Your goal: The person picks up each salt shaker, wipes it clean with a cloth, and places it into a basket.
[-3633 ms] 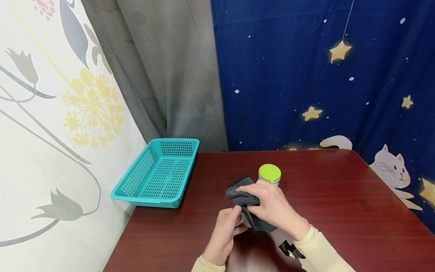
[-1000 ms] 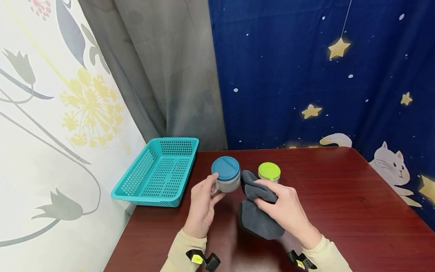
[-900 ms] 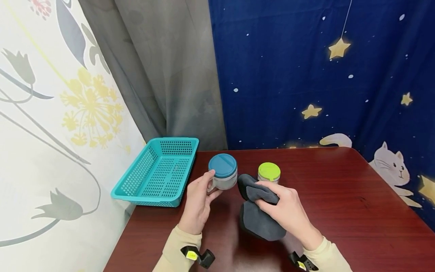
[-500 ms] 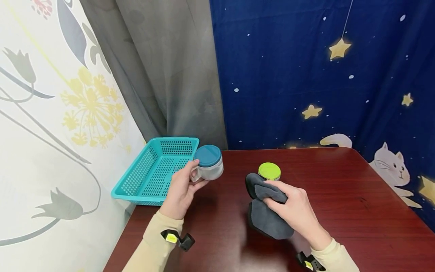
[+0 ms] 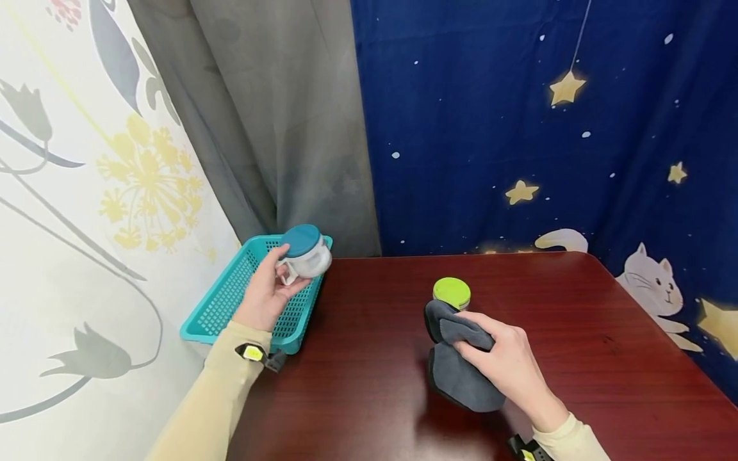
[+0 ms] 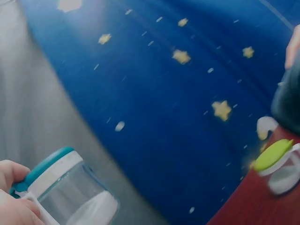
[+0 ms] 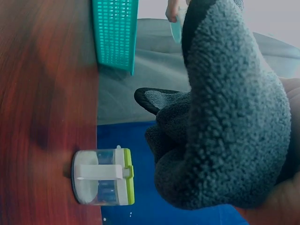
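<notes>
My left hand [image 5: 268,291] grips the handle of a clear seasoning jar [image 5: 311,259] with a blue lid and holds it, slightly tilted, over the turquoise basket [image 5: 296,342]. In the left wrist view something white shows inside this jar [image 6: 93,211]. My right hand [image 5: 510,352] pinches a folded dark grey cloth [image 5: 464,378] above the table, its lower part hanging down. A second clear jar [image 7: 101,178], with a lime green lid and a white handle, stands upright on the table just beyond the cloth.
The dark red wooden table [image 5: 369,384] runs back to a grey curtain [image 5: 311,128] and a blue curtain [image 5: 461,128] with stars. A white patterned curtain [image 5: 75,256] borders the left side, close by the basket.
The blue-lidded jar has come out from behind the cloth and moved left and up in my left hand to above the basket. My right hand with the cloth has shifted slightly right.
</notes>
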Demonstrator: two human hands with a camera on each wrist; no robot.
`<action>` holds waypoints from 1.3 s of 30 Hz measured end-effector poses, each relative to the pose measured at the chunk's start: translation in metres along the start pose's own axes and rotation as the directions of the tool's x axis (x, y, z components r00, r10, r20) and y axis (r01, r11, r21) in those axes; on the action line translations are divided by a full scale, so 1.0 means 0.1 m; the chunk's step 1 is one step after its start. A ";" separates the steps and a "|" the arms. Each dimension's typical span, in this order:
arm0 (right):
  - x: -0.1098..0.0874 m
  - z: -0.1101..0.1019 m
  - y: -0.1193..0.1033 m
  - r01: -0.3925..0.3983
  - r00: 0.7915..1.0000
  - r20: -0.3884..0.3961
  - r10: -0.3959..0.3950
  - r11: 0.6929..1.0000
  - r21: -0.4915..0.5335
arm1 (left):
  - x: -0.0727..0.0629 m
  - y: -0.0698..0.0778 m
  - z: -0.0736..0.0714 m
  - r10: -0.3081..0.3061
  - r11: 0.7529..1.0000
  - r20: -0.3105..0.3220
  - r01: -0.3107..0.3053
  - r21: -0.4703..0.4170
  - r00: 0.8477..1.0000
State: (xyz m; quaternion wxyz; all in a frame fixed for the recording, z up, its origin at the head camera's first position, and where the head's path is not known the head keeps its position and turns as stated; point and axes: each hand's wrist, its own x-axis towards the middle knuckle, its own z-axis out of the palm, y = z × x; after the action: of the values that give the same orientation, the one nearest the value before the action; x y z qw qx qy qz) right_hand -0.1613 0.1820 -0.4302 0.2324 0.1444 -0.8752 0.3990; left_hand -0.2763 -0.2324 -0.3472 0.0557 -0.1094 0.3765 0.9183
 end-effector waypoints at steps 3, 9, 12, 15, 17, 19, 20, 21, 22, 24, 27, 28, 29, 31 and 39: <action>0.00 -0.01 0.02 -0.004 1.000 0.001 0.004 1.000 -0.007 | 0.17 0.19 -0.10 -0.032 0.999 -0.032 0.031 -0.039 0.999; 0.01 -0.01 0.05 -0.002 1.000 -0.001 0.002 1.000 -0.017 | 0.50 0.40 -0.26 -0.011 0.998 -0.124 0.018 0.059 0.992; 0.00 -0.01 0.06 -0.008 1.000 -0.004 0.008 1.000 -0.025 | 0.65 0.41 -0.31 0.000 0.993 -0.170 0.020 0.118 0.985; -0.01 0.00 0.08 -0.014 1.000 0.000 0.014 0.999 -0.029 | 0.77 0.39 -0.33 0.003 0.988 -0.196 0.028 0.153 0.981; -0.02 0.02 0.09 -0.013 1.000 0.008 0.013 0.999 -0.030 | 0.82 0.37 -0.34 0.008 0.982 -0.207 0.031 0.184 0.978; -0.02 0.03 0.10 -0.013 1.000 0.011 0.013 0.999 -0.033 | 0.87 0.35 -0.35 0.015 0.974 -0.216 0.034 0.223 0.976; -0.03 0.03 0.10 -0.012 1.000 0.012 0.012 0.999 -0.036 | 0.88 0.34 -0.36 0.019 0.969 -0.228 0.038 0.242 0.974; -0.03 0.04 0.10 -0.013 1.000 0.011 0.013 0.999 -0.038 | 0.91 0.34 -0.37 0.020 0.965 -0.238 0.043 0.257 0.971; -0.04 0.04 0.10 -0.013 1.000 0.010 0.014 0.999 -0.040 | 0.93 0.33 -0.38 0.019 0.961 -0.249 0.051 0.271 0.968; -0.05 0.05 0.10 -0.021 1.000 0.008 0.021 0.999 -0.036 | 0.95 0.32 -0.41 0.022 0.953 -0.267 0.061 0.298 0.963; -0.07 0.05 0.10 -0.038 0.999 0.015 0.038 0.999 -0.028 | 0.99 0.31 -0.49 0.009 0.952 -0.278 0.077 0.296 0.960; -0.07 0.05 0.11 -0.045 0.999 0.020 0.045 0.999 -0.023 | 1.00 0.30 -0.53 0.001 0.955 -0.274 0.080 0.286 0.962; -0.08 0.05 0.11 -0.050 0.998 0.026 0.050 0.999 -0.018 | 1.02 0.29 -0.57 0.000 0.958 -0.282 0.080 0.275 0.959; -0.08 0.04 0.12 -0.058 0.998 0.035 0.059 0.998 -0.010 | 1.09 0.28 -0.69 -0.004 0.966 -0.312 0.084 0.243 0.950; -0.10 0.03 0.14 -0.061 0.997 0.043 0.061 0.998 0.002 | 1.33 0.18 -1.12 0.030 0.969 -0.527 0.104 0.223 0.849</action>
State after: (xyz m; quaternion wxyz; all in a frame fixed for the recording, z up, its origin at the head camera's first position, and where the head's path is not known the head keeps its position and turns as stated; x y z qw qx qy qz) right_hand -0.1595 0.1899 -0.4463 0.2011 0.1266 -0.8832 0.4043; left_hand -0.3909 -0.3210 -0.4450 -0.0189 -0.3563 0.4846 0.7987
